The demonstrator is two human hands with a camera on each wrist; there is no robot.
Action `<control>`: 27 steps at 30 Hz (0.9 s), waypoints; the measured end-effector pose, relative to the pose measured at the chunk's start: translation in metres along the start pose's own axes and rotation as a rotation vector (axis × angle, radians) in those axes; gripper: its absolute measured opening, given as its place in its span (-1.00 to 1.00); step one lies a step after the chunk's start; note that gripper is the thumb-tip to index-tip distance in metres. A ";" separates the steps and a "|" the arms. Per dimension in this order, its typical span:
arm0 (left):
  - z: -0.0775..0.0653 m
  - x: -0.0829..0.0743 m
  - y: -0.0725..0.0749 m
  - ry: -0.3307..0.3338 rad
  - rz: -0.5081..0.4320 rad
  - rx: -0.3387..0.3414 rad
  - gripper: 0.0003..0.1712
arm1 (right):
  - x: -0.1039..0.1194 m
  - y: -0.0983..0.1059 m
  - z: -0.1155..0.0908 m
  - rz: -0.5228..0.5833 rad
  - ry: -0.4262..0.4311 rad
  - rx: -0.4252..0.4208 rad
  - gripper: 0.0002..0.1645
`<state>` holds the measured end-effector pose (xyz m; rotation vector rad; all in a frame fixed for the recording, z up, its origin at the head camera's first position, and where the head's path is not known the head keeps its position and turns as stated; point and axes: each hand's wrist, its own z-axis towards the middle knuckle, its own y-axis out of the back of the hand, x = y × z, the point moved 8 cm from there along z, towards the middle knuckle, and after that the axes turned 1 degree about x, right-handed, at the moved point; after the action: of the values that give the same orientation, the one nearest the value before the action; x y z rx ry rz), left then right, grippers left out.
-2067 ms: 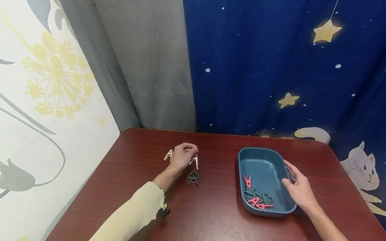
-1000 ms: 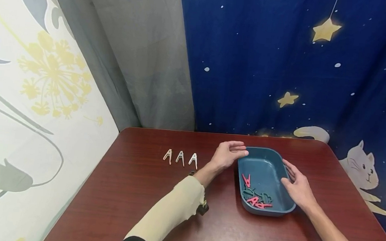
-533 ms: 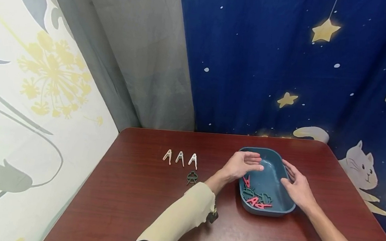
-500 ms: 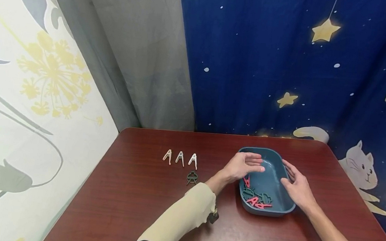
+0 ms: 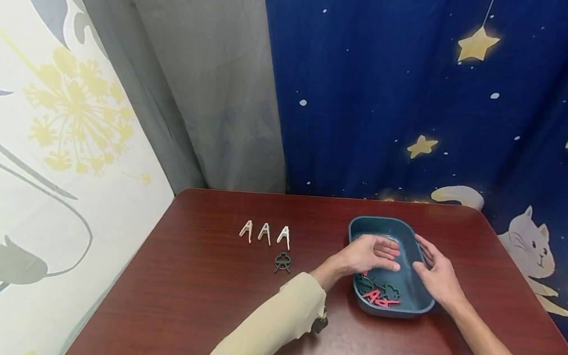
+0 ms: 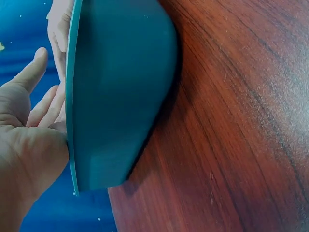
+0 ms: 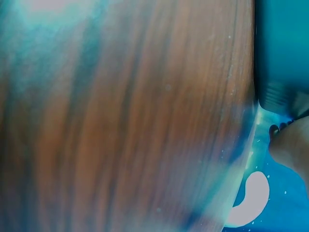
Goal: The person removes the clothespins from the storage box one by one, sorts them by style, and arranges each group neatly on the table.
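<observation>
My left hand [image 5: 369, 254] hovers over the blue plastic box [image 5: 356, 224], fingers extended and nothing held. Its wrist crosses the left rim, and in the left wrist view the hand [image 6: 34, 145] shows behind the box wall [image 6: 116, 96]. The right hand [image 5: 440, 274] holds the box's right rim, thumb over the edge and fingers along the outside. Inside, near the front left corner, lie green clips [image 5: 389, 291] and pink clips [image 5: 387, 303]; one pink clip is mostly hidden by my left hand.
Left of the box, three white clips [image 5: 265, 233] stand in a row on the dark red table [image 5: 192, 305]. In front of the rightmost one lies a green clip [image 5: 283, 262]. A blue star-patterned curtain [image 5: 372, 95] hangs behind the table's far edge.
My left hand has gone from the white clips rightward to the box, then inward and nearer over its clips. My right hand stays at the rim. The clips have not moved.
</observation>
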<state>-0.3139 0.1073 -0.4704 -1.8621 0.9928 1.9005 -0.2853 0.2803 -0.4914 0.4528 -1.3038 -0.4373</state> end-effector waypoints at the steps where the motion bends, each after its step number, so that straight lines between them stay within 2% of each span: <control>1: 0.001 0.000 -0.002 0.007 0.003 0.015 -0.39 | 0.000 0.000 0.000 0.002 0.001 -0.002 -0.20; 7: 0.004 0.000 -0.011 0.033 0.060 0.115 -0.46 | -0.001 0.000 0.001 0.006 0.014 -0.006 -0.20; 15: 0.005 0.004 -0.019 0.099 0.203 0.188 -0.58 | 0.002 -0.001 0.000 0.021 0.033 -0.005 -0.20; 23: 0.005 0.007 -0.024 0.180 0.211 0.248 -0.61 | 0.001 0.000 0.000 0.025 0.021 -0.003 -0.20; 27: 0.005 0.009 -0.026 0.199 0.224 0.276 -0.59 | 0.001 0.000 0.000 0.025 0.013 0.000 -0.20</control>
<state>-0.3015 0.1269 -0.4858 -1.8644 1.5012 1.6097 -0.2846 0.2795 -0.4903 0.4385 -1.2957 -0.4133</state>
